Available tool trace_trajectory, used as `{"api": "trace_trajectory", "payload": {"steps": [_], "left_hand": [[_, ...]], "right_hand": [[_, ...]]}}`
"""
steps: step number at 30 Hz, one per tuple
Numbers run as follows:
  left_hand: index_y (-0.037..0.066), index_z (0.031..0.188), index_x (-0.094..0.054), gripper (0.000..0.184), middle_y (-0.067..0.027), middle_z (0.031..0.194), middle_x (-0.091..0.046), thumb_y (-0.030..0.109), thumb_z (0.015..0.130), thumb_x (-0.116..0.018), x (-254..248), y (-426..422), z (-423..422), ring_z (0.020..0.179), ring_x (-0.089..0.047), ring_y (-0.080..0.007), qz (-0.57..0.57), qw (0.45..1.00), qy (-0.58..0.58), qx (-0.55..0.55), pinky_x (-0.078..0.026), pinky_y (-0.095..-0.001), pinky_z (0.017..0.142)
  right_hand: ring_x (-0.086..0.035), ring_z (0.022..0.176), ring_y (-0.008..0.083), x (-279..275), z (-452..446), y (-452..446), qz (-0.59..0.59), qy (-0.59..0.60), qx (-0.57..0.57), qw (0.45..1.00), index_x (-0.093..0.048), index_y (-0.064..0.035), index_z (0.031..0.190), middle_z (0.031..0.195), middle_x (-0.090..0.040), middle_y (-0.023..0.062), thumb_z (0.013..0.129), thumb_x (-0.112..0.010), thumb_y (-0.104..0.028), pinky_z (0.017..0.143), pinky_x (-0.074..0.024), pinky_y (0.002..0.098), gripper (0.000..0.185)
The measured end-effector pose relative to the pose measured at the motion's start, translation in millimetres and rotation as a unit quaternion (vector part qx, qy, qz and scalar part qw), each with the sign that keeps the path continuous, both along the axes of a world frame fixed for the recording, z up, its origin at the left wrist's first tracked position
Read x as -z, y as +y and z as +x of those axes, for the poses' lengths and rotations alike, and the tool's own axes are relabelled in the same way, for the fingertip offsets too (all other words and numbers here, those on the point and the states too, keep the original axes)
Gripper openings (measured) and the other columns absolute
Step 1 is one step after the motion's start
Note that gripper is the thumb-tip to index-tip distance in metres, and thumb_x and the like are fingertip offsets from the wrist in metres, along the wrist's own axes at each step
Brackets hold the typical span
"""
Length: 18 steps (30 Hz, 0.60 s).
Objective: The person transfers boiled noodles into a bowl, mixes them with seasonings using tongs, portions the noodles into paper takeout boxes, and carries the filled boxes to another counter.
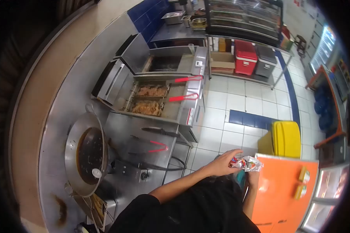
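My left hand (pixel 224 163) is closed on a crumpled foil packet (pixel 251 164) with red and white print. My right hand (pixel 252 177) is just below the packet's silvery end, beside an orange surface (pixel 280 186); its fingers are mostly hidden behind the packet. Between the two hands a bit of teal (pixel 241 178) shows, too small to make out.
A wok (pixel 72 155) of dark oil stands at the left. Beyond it, a fryer (pixel 175 105) holds two baskets of food with red handles. Red-handled tongs (pixel 158 146) lie on the steel counter (pixel 120 126). A yellow bin (pixel 286 139) stands on the tiled floor.
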<state>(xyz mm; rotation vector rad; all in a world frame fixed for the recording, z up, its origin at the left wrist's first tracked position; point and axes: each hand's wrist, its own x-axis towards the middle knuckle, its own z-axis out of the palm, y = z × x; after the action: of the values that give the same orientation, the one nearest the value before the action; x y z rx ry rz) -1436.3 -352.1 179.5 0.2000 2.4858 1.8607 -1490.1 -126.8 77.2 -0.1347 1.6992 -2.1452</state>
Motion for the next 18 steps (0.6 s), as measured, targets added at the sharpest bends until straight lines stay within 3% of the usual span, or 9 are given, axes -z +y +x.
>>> {"api": "trace_trajectory", "payload": {"steps": [3, 5, 6, 8, 10, 11, 12, 17, 18], "left_hand": [[0.002, 0.131, -0.057, 0.057, -0.0162, 0.123, -0.064, 0.017, 0.08, -0.079, 10.8, -38.6, -72.0, 0.105, -0.064, -0.0221, -0.002, 0.999, -0.045, -0.024, -0.055, -0.0346, 0.087], [0.001, 0.121, -0.063, 0.047, -0.0125, 0.104, -0.071, 0.015, 0.079, -0.079, 40.4, -61.1, -107.7, 0.095, -0.067, -0.0194, 0.01, 0.996, -0.061, -0.066, -0.055, -0.0342, 0.085], [0.0, 0.114, -0.067, 0.037, -0.0163, 0.105, -0.072, 0.015, 0.082, -0.076, 12.5, -69.0, -124.9, 0.098, -0.07, -0.0293, 0.012, 0.985, -0.128, -0.112, -0.054, -0.0384, 0.087], [-0.001, 0.108, -0.069, 0.026, -0.0118, 0.096, -0.074, 0.007, 0.083, -0.072, 74.4, -90.2, -156.4, 0.09, -0.069, -0.0187, -0.064, 0.972, -0.133, -0.183, -0.054, -0.0342, 0.081], [-0.002, 0.108, -0.068, 0.024, -0.008, 0.089, -0.07, -0.001, 0.084, -0.068, 71.0, -102.3, -204.2, 0.085, -0.063, -0.0114, 0.025, 0.961, -0.162, -0.22, -0.053, -0.0297, 0.074], [-0.003, 0.108, -0.068, 0.024, -0.0062, 0.091, -0.069, -0.002, 0.084, -0.067, 103.2, -124.3, -223.0, 0.084, -0.062, -0.0106, -0.038, 0.963, -0.159, -0.212, -0.051, -0.029, 0.073], [-0.003, 0.107, -0.068, 0.023, -0.0034, 0.091, -0.067, -0.002, 0.084, -0.067, 112.1, -131.8, -253.3, 0.082, -0.059, -0.0094, 0.041, 0.971, -0.143, -0.189, -0.049, -0.0268, 0.072], [-0.001, 0.107, -0.069, 0.017, 0.0001, 0.091, -0.066, 0.001, 0.09, -0.066, 107.6, -136.9, -421.5, 0.082, -0.057, -0.0068, 0.037, 0.981, -0.14, -0.125, -0.047, -0.0245, 0.073], [-0.001, 0.108, -0.069, 0.017, 0.0, 0.093, -0.068, 0.002, 0.091, -0.067, 110.2, -135.9, -449.4, 0.084, -0.058, -0.0066, 0.012, 0.981, -0.152, -0.117, -0.047, -0.0242, 0.074]], "right_hand": [[-0.067, 0.098, 0.0201, -9.4, -107.1, -33.1, 0.157, 0.171, -0.144, 0.962, -0.068, 0.0041, 0.118, 0.107, -0.071, 0.0112, 0.087, -0.071, -0.025, 0.087, -0.0536, 0.0335, 0.043], [-0.067, 0.099, 0.0218, -62.0, -165.4, -75.7, 0.141, 0.107, -0.254, 0.951, -0.068, 0.003, 0.117, 0.108, -0.071, 0.0134, 0.086, -0.07, -0.021, 0.091, -0.0523, 0.0356, 0.039], [-0.067, 0.102, 0.0232, -58.2, -191.1, -93.7, 0.119, 0.097, -0.263, 0.953, -0.065, 0.0005, 0.121, 0.112, -0.07, 0.0135, 0.086, -0.07, -0.016, 0.092, -0.0518, 0.0352, 0.039], [-0.063, 0.106, 0.02, -0.4, -237.3, -120.9, 0.127, 0.133, -0.25, 0.951, -0.062, -0.0009, 0.12, 0.114, -0.067, 0.0107, 0.083, -0.074, -0.013, 0.094, -0.0517, 0.0344, 0.04], [-0.062, 0.104, 0.0238, 29.8, -278.1, -149.6, 0.131, 0.218, -0.236, 0.938, -0.062, 0.0001, 0.118, 0.109, -0.065, 0.0145, 0.083, -0.076, -0.016, 0.094, -0.0496, 0.0363, 0.041], [-0.063, 0.102, 0.0221, 40.6, -298.5, -159.0, 0.115, 0.187, -0.242, 0.945, -0.062, -0.0006, 0.118, 0.109, -0.065, 0.0129, 0.083, -0.079, -0.021, 0.092, -0.0497, 0.0367, 0.044], [-0.063, 0.102, 0.0221, 37.5, -315.6, -154.1, 0.128, 0.173, -0.201, 0.956, -0.062, -0.0006, 0.118, 0.109, -0.065, 0.0129, 0.083, -0.079, -0.021, 0.092, -0.0497, 0.0367, 0.044], [-0.065, 0.1, 0.0196, 51.0, -412.1, -110.6, 0.01, -0.04, -0.171, 0.984, -0.061, -0.0034, 0.127, 0.112, -0.067, 0.0124, 0.079, -0.085, -0.029, 0.09, -0.0518, 0.0341, 0.06], [-0.066, 0.103, 0.0223, 66.3, -432.2, -91.6, 0.091, -0.028, -0.137, 0.986, -0.06, -0.0042, 0.13, 0.116, -0.067, 0.015, 0.08, -0.084, -0.034, 0.092, -0.0521, 0.0359, 0.063]]}}
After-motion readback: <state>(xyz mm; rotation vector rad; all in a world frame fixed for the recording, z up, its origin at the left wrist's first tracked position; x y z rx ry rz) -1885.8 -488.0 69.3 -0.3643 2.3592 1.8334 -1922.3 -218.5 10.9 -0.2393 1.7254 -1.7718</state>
